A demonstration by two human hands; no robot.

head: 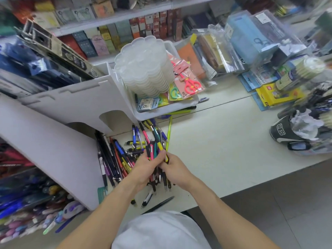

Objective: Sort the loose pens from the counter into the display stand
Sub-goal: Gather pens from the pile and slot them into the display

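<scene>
A heap of loose pens in black, blue, red, pink and yellow lies on the pale counter beside the white display stand. My left hand and my right hand together grip a bundle of pens just above the heap. The bundle's tips stick out below my hands and its caps above them. A long yellow-green pen rises from the bundle. More pens fill the stand's lower racks at the left.
A white tray with stacked clear lids and packaged scissors stands behind the heap. Packaged stationery lies at the back right, a yellow box and a dark cup of pens at the right. The counter's front edge is near my body.
</scene>
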